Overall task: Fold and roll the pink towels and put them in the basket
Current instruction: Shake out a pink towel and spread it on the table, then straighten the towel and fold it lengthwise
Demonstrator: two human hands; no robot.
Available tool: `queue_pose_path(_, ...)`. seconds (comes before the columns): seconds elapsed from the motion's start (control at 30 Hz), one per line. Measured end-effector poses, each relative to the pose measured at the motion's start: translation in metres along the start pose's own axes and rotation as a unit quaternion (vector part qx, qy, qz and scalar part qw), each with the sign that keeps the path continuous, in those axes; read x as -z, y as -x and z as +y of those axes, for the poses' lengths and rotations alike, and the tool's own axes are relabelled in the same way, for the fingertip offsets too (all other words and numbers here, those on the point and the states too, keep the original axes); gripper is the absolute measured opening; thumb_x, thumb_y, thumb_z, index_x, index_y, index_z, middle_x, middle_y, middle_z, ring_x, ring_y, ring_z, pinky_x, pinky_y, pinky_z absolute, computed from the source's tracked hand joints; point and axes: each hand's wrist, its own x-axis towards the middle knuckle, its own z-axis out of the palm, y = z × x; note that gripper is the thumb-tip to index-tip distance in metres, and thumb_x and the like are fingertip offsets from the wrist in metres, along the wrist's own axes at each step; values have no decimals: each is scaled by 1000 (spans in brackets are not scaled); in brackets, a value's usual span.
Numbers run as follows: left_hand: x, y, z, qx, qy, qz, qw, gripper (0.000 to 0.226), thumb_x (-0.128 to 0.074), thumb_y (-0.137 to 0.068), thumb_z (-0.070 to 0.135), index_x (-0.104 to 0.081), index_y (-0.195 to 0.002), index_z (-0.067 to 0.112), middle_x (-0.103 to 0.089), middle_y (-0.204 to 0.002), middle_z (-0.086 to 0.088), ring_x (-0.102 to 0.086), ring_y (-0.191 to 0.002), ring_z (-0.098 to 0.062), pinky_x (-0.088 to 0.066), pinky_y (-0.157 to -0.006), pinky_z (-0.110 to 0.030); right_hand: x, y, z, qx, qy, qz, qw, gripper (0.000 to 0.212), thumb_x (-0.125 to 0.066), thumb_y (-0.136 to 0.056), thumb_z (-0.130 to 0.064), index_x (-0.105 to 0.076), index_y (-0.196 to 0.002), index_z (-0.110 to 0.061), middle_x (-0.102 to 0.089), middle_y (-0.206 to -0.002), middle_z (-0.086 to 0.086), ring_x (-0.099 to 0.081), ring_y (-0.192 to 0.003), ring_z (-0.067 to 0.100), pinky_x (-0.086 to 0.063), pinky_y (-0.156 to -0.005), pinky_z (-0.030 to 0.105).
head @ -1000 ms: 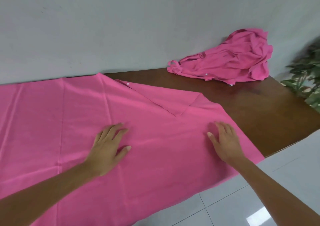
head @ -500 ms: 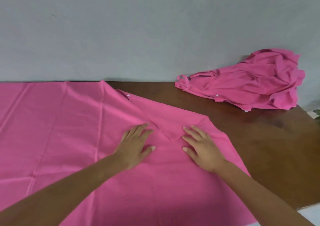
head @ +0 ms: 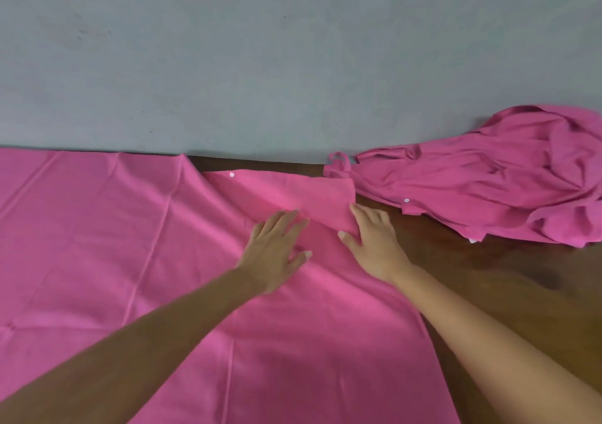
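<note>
the left hand (head: 277, 247) is lying flat with its grip wide open, straight spread fingers pressing down on the spread pink towel (head: 130, 244), the fingertips reaching the slanting lower edge of a folded-over flap (head: 293, 192). the right hand (head: 374, 243) is resting just beside it, its grip open too and holding nothing that is showing: its straight fingers are running along the flap's right edge, partly over the bare table (head: 505, 293), and the thumb is touching the flap's lower corner; whether the thumb is slipping under the cloth cannot be told. the spread pink towel is covering the left and middle of the table, reaching back to the grey wall (head: 293, 65) and running out of view at the left and the near side. a small white button (head: 232, 175) is sitting near the flap's far left corner. a crumpled pink towel (head: 488, 182) is lying heaped at the far right of the table against the wall, its near left end just beside the flap's far right corner.
</note>
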Motion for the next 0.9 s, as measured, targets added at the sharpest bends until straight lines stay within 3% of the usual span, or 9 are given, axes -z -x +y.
queue_pose_path(0.13, -16, -27, 8, 37, -2, -23, 999, 90, -9, -83, 70, -32, -157, 25, -23, -166, 0, -16, -153, -25, -24, -119, -47, 10, -21, 21, 18, 20, 3, 1000, 57, -45, -101, -53, -44, -151, -25, -39, -156, 4, -27, -141, 27, -25, -118, 47)
queue_pose_path(0.23, -32, -36, 7, 56, -18, -36, 998, 89, -4, -84, 71, -23, -160, 30, -15, -169, 2, -11, -155, -25, -19, -120, -45, 32, -48, 37, 8, 39, 30, 999, 64, -32, -99, -64, -48, -148, -27, -40, -155, 7, -26, -145, 32, -24, -119, 53)
queue_pose_path(0.37, -46, -36, 8, 70, -32, -13, 997, 77, -6, -92, 67, -17, -161, 34, -10, -170, 7, -7, -156, -22, -13, -121, -43, 59, -89, 64, -55, 119, 29, 991, 61, -43, -101, -54, -33, -155, -29, -21, -166, 9, -7, -153, 36, -9, -123, 53)
queue_pose_path(0.5, -54, -35, 3, 66, -18, 26, 997, 66, -24, -98, 63, -32, -157, 34, -22, -167, 7, -19, -154, -22, -21, -121, -47, 69, -122, 91, -131, 149, -35, 979, 74, -41, -97, -63, -16, -160, -32, -5, -169, 5, 3, -153, 43, -3, -121, 61)
queue_pose_path(0.7, -57, -35, 1, 62, -16, 42, 997, 64, -28, -99, 62, -34, -157, 35, -24, -166, 8, -20, -154, -21, -20, -121, -44, 51, -124, 118, -167, 194, -128, 958, 79, -32, -95, -71, -7, -160, -34, -19, -167, 5, -17, -147, 51, -7, -120, 62)
queue_pose_path(0.9, -56, -35, -1, 63, -19, 37, 997, 65, -24, -98, 63, -31, -157, 36, -22, -167, 9, -15, -155, -18, -15, -122, -41, 50, -98, 124, -166, 178, -144, 959, 71, -14, -97, -73, -19, -159, -39, -18, -167, -4, -16, -148, 48, -4, -121, 59)
